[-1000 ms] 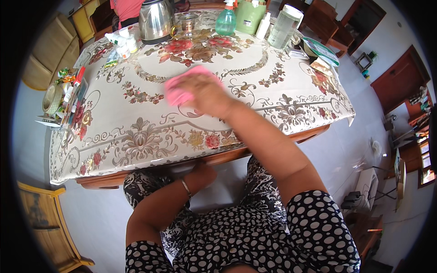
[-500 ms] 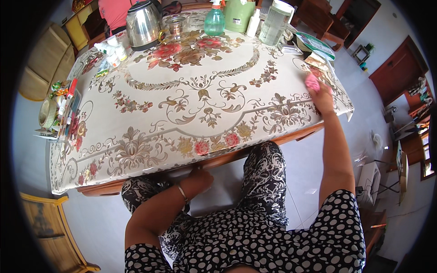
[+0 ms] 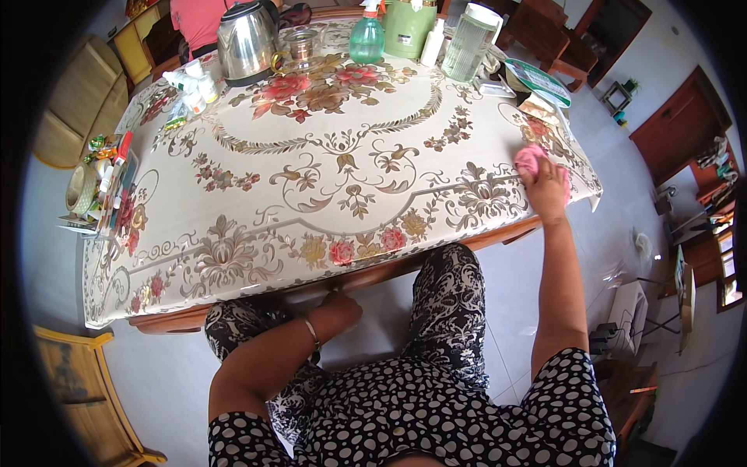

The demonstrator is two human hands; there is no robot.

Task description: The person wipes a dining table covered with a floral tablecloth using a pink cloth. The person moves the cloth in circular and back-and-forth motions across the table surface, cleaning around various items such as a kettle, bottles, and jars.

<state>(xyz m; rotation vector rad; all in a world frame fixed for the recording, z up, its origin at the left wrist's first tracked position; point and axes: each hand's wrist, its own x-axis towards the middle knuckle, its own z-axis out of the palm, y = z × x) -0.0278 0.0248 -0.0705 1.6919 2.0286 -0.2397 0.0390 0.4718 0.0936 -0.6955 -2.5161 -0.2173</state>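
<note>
At the right part of the table, my right hand (image 3: pixel 549 193) is closed on a pink cloth (image 3: pixel 529 159) and presses it to the patterned tablecloth (image 3: pixel 272 175). Bunched cloth sticks out beyond the fingers, and a bit shows at the hand's right side. My left hand (image 3: pixel 341 311), with a bangle at the wrist, rests curled in a loose fist by the table's near edge, above my lap. Nothing shows in it, though its fingers are partly hidden.
Along the far side stand a steel kettle (image 3: pixel 247 45), a glass cup (image 3: pixel 300 48), a green spray bottle (image 3: pixel 366 39), a green canister (image 3: pixel 408 29), a white bottle (image 3: pixel 433 43) and a clear jug (image 3: pixel 470 47). Small bottles (image 3: pixel 198 84) and a crowded organizer (image 3: pixel 105 183) sit left. A person (image 3: pixel 201 27) is beyond.
My right hand has drawn the pink cloth nearer to me across the tablecloth, at the right side. My left hand stays by the near edge.
</note>
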